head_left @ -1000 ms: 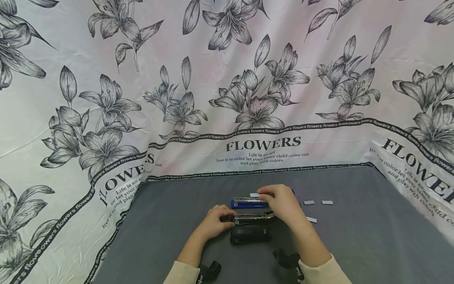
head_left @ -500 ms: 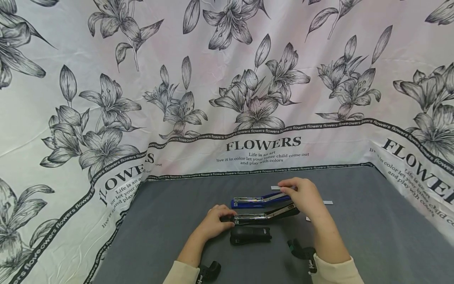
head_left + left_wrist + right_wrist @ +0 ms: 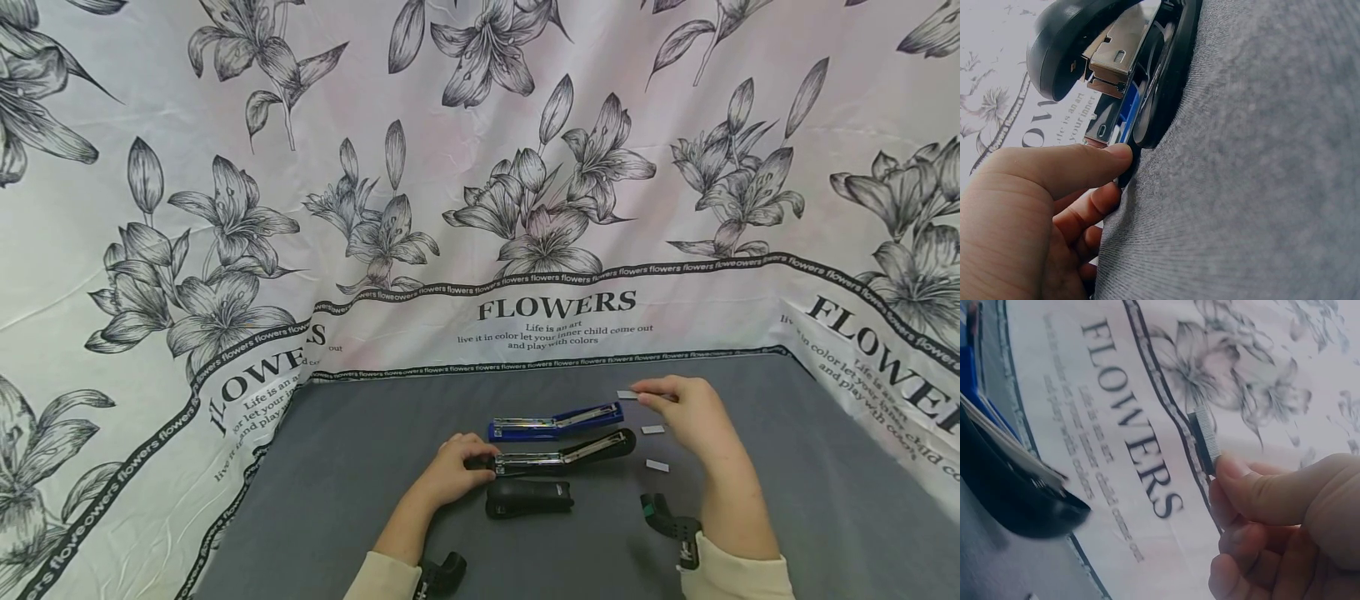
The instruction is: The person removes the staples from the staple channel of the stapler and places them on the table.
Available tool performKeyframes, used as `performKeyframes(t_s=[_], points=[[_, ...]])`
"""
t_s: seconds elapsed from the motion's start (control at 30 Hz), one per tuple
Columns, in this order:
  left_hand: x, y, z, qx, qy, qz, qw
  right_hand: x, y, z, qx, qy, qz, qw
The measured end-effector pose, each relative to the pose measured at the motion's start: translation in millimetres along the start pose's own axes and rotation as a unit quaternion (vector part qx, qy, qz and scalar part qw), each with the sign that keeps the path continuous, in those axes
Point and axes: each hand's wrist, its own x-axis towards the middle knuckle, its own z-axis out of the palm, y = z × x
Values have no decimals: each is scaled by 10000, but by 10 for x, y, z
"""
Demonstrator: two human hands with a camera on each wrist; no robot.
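In the head view, my right hand (image 3: 690, 417) pinches a small strip of staples (image 3: 627, 395) between thumb and finger, off the right end of an opened blue stapler (image 3: 525, 429). The right wrist view shows the staple strip (image 3: 1205, 440) jutting from the fingertips, its teeth visible. My left hand (image 3: 452, 471) grips the left end of an opened black stapler (image 3: 600, 447), whose metal channel lies exposed. The left wrist view has my thumb (image 3: 1085, 165) pressed on that end. A second black stapler (image 3: 529, 498), folded together, lies nearer to me.
Two more staple strips, one (image 3: 652, 430) farther back and one (image 3: 657, 466) nearer, lie right of the staplers on the grey cloth (image 3: 337, 500). A white flower-printed curtain (image 3: 555, 325) rises behind and at both sides.
My right hand has moved right with the staple strip, from above the blue stapler to past its right end, uncovering both opened staplers. The left hand stays put.
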Motion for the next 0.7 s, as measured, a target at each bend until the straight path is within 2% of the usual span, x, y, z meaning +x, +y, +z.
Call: performKeyframes(t_s=[0.5,0.7], points=[[-1,-5,4,58,50,97,9999,-91,482,-316,-162,-419,508,9977],[-3,-7,-4,40,64,119,9999,-113,626,-378,-192,-554,737,9955]])
